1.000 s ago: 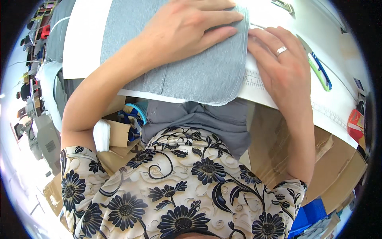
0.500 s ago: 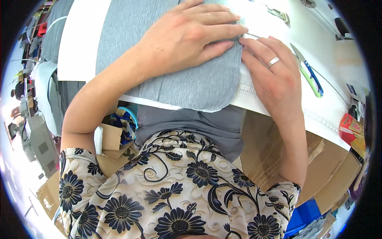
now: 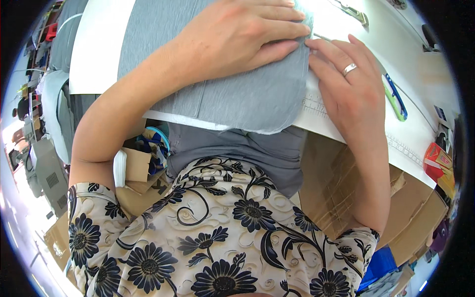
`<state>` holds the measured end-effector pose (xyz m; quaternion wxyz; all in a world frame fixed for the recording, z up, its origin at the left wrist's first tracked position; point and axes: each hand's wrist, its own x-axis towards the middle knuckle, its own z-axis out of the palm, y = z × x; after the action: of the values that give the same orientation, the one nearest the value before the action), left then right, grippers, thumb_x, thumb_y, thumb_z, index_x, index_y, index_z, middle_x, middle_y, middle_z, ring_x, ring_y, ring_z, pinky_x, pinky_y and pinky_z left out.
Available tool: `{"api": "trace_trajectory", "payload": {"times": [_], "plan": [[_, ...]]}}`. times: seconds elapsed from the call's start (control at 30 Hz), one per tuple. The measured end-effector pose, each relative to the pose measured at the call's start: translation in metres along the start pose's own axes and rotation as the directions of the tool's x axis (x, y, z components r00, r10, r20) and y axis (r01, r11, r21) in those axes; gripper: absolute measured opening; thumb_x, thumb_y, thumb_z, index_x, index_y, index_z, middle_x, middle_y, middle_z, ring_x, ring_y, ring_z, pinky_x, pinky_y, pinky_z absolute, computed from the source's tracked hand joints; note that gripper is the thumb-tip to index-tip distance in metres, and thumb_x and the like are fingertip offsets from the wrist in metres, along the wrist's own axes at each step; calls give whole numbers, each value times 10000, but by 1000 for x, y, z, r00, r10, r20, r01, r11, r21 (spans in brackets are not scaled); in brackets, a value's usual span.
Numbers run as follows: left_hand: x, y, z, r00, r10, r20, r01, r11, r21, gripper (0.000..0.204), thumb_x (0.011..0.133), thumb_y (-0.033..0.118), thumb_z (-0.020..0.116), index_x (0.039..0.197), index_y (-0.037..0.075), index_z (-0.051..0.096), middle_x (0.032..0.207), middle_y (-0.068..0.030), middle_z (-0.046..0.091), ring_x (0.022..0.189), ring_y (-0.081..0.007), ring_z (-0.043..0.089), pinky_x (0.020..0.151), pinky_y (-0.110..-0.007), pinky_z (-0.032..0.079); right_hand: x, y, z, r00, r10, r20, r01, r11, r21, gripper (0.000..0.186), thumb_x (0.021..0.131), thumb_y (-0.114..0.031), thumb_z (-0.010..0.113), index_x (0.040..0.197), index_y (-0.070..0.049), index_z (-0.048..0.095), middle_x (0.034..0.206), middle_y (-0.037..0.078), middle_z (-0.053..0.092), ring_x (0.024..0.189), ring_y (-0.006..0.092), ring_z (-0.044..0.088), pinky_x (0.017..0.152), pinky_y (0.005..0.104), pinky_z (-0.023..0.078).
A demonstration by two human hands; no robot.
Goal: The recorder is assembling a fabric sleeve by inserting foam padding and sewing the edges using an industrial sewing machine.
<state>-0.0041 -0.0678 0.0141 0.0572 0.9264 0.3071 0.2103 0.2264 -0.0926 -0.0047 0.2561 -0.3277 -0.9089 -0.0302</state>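
Note:
A grey fabric panel [image 3: 247, 104] with a sewn line and a rounded near corner lies on the white table, slightly over its front edge. My left hand [image 3: 242, 37] is spread flat on the panel, with its fingertips at the right edge. Close by, my right hand [image 3: 354, 81], with a ring on one finger, pinches that edge between thumb and forefinger. A thin dark rod-like piece [image 3: 321, 37] shows just beyond the right fingertips; whether it is held I cannot tell. A green-and-blue-handled knife [image 3: 396, 99] lies right of my right hand, its blade mostly hidden behind the hand.
White sheet material [image 3: 96, 54] reaches out left of the panel. Ruler markings [image 3: 403, 148] run along the table's front right, ending near a red and yellow box [image 3: 438, 163]. A metal tool [image 3: 354, 12] lies at the far right. Cardboard [image 3: 341, 183] stands below the table.
Both hands have shifted slightly right and away from me, and the panel's right edge with them. The right hand now covers most of the knife blade.

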Motion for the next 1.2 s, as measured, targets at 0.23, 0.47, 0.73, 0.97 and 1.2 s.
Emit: {"api": "trace_trajectory", "payload": {"times": [0.23, 0.47, 0.73, 0.97, 1.2], "plan": [[6, -5, 1, 998, -69, 10, 69, 997, -25, 290, 938, 220, 598, 1160, 41, 647, 1191, -135, 663, 1177, -287, 594, 1030, -480, 416, 6, 6, -7, 995, -9, 101, 7, 1000, 20, 211, 771, -5, 651, 980, -27, 667, 1157, 38, 668, 1051, 252, 619, 1035, 459, 447], [12, -15, -1, 996, -81, 30, 82, 995, -54, 275, 919, 213, 607, 1116, 29, 661, 1167, -145, 672, 1131, -284, 615, 1022, -462, 426, 13, 11, -1, 999, -25, 48, 26, 999, -20, 181, 780, -31, 639, 958, -32, 670, 1110, 32, 675, 1020, 241, 624, 1017, 444, 456], [28, -35, 8, 996, -84, -23, 83, 996, -19, 275, 899, 217, 620, 1056, -5, 660, 1108, -180, 684, 1058, -320, 649, 1011, -480, 440, 16, 31, 5, 998, 8, 67, -7, 1000, -27, 250, 779, 22, 636, 1026, -16, 651, 1206, 58, 646, 1056, 281, 606, 956, 414, 480], [34, -34, 8, 995, -97, 4, 97, 995, -21, 301, 907, 234, 614, 1082, -8, 660, 1132, -184, 678, 1103, -322, 629, 1032, -471, 422, 5, 22, -6, 997, 76, 8, -76, 993, 87, 226, 757, -18, 656, 979, -48, 686, 1078, 41, 664, 1006, 250, 616, 884, 399, 503], [25, -43, 5, 994, -107, 21, 107, 994, 27, 319, 912, 248, 626, 1096, -10, 656, 1150, -191, 669, 1121, -332, 617, 1031, -472, 420, 7, 18, 2, 999, 51, -6, -50, 984, 172, 247, 759, -25, 667, 1001, -65, 694, 1066, 28, 650, 1005, 249, 604, 861, 392, 491]]}}
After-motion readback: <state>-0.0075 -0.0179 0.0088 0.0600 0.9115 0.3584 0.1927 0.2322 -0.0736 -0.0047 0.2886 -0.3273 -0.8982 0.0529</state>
